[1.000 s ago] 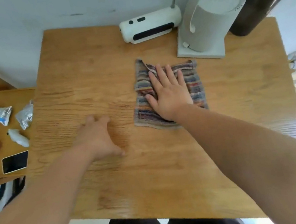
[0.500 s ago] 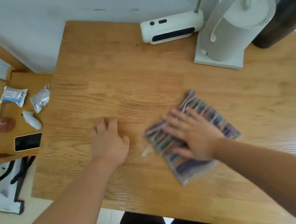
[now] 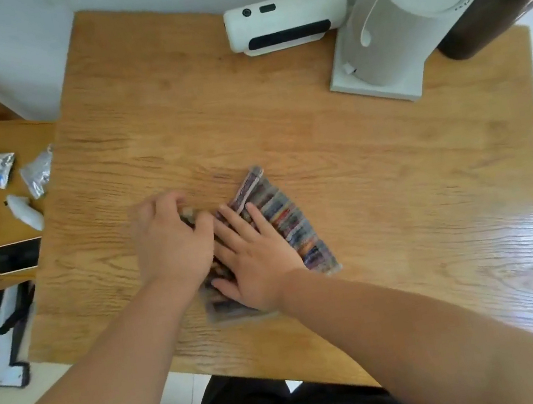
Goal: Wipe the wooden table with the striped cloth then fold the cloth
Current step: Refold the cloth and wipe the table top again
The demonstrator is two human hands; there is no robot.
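The cloth lay askew on the counter, midway along and nearer its front edge. The right hand pressed flat on it, fingers spread; the left hand pinched its left edge with curled fingers.

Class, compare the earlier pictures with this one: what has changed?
The right hand, flat on the striped cloth, slid it toward the near edge. The left hand left the wooden table and grips the cloth's left edge. The white kettle stayed.
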